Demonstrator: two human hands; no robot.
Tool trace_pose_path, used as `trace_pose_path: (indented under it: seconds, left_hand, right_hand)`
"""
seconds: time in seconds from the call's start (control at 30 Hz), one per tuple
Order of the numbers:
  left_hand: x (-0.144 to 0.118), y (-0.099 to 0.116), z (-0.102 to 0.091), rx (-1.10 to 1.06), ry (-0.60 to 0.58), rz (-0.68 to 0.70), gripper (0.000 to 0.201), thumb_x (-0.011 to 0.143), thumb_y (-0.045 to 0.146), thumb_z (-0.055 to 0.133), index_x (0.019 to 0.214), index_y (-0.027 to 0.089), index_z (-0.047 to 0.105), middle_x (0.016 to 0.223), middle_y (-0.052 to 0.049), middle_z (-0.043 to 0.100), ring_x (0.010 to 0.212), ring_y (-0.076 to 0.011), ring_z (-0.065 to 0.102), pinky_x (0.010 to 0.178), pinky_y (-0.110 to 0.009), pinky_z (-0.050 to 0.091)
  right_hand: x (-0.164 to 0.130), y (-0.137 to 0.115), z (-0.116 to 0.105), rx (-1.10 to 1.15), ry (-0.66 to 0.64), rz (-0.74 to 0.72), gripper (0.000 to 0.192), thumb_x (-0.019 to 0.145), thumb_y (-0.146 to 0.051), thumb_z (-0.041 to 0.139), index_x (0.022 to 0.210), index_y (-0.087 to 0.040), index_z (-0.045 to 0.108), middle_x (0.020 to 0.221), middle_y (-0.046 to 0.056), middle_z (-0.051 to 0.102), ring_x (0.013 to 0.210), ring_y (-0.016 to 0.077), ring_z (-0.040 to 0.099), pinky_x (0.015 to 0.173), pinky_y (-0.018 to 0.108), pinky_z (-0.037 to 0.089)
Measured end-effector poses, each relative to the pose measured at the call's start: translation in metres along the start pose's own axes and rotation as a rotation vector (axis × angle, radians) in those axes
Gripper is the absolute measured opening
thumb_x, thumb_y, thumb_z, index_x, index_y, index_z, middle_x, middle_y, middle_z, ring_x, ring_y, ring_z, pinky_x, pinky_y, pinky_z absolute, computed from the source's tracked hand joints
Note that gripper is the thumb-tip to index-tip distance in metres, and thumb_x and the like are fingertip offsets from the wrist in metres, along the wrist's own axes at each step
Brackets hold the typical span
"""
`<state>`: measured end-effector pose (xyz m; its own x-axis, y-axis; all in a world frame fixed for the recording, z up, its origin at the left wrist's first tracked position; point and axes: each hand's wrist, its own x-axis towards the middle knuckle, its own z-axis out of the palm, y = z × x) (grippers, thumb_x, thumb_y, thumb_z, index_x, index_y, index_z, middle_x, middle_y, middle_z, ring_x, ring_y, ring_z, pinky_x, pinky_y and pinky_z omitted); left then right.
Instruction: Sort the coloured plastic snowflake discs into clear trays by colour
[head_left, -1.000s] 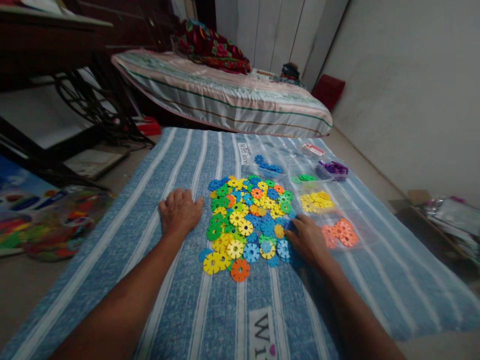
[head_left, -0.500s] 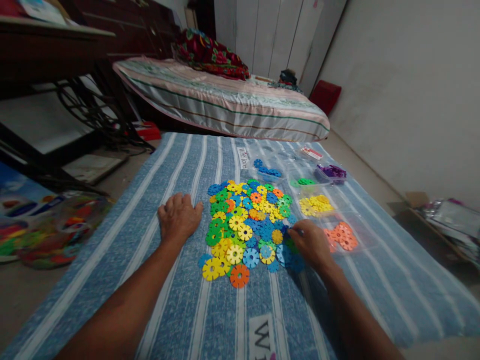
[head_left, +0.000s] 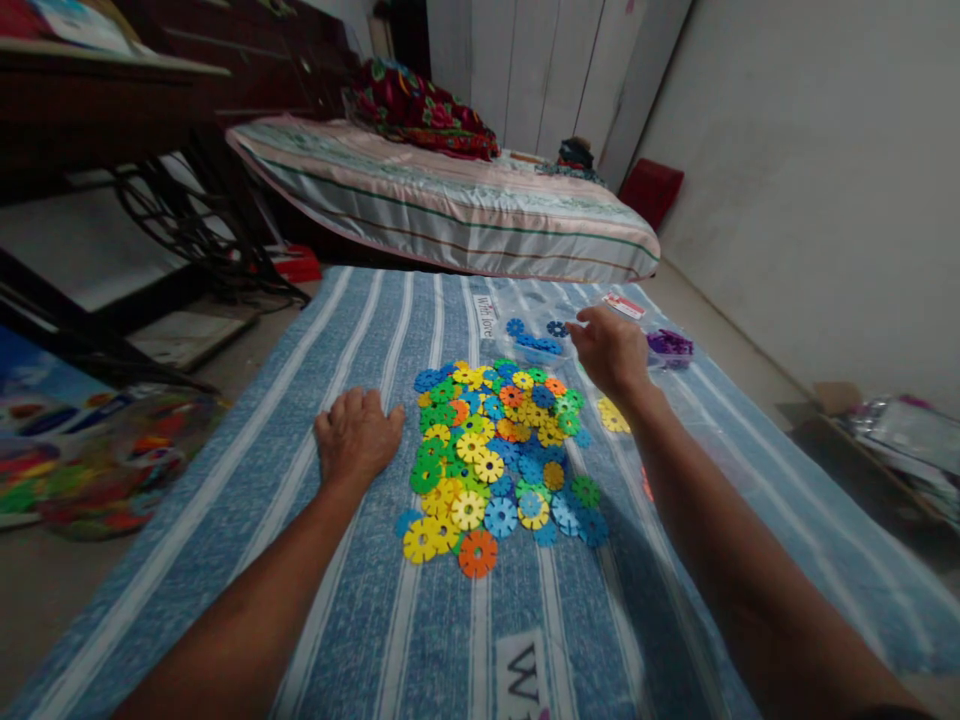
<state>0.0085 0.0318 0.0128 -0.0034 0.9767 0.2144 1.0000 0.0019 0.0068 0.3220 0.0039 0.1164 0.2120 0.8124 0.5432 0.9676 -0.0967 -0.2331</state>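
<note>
My left hand (head_left: pixel 358 430) lies flat on the striped cloth, fingers spread, just left of a pile of slotted plastic discs (head_left: pixel 480 465) in yellow, green, blue and orange. My right hand (head_left: pixel 611 350) is over the far right side, above the clear containers. Its fingers are pinched at the edge of a dark blue slotted disc (head_left: pixel 557 328). That disc hangs over the clear tray of blue discs (head_left: pixel 536 344). Behind my right hand are purple pieces (head_left: pixel 671 345) in another tray. My right forearm partly hides the yellow discs (head_left: pixel 613 415) and nearly all the orange ones.
The blue striped cloth (head_left: pixel 300 560) covers the table. A red and white label (head_left: pixel 623 304) lies near the far edge. Beyond stands a bed (head_left: pixel 450 215). Bags of colourful pieces (head_left: pixel 127 460) lie at the left, and a box (head_left: pixel 892 460) stands at the right.
My right hand has moved from the pile's right edge up and away to the blue tray, bringing a dark blue disc. My left hand has stayed in place.
</note>
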Motion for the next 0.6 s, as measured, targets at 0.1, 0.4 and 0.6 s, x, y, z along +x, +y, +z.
trace_pose_path:
  seconds: [0.1,0.4,0.6]
  left_hand:
    - [-0.001,0.001,-0.001,-0.003,0.012,0.001,0.048,0.092,0.043,0.035,0.118,0.011,0.060,0.133,-0.021,0.058,0.125,-0.0350,0.050,0.100,-0.048,0.038]
    - [-0.002,0.002,-0.001,-0.021,0.015,-0.005,0.045,0.092,0.043,0.037,0.115,0.013,0.060,0.130,-0.020,0.060,0.123,-0.0347,0.051,0.098,-0.048,0.038]
    - [-0.001,0.002,-0.002,-0.019,0.004,-0.003,0.044,0.091,0.042,0.038,0.116,0.013,0.060,0.130,-0.020,0.060,0.125,-0.0346,0.050,0.100,-0.048,0.037]
  right_hand:
    - [-0.025,-0.001,-0.004,0.019,-0.170,-0.068,0.022,0.092,-0.032,0.054,0.096,-0.020,0.071,0.086,0.008,0.075,0.077,0.0209,0.068,0.064,0.027,0.038]
    - [-0.134,0.028,-0.005,0.057,-0.636,-0.121,0.019,0.093,-0.029,0.054,0.093,-0.022,0.072,0.095,0.007,0.071,0.087,0.0193,0.067,0.070,0.026,0.044]
    - [-0.161,0.031,0.012,0.158,-0.523,-0.302,0.021,0.095,-0.029,0.055,0.104,-0.025,0.073,0.106,0.009,0.067,0.103,0.0232,0.063,0.089,0.033,0.049]
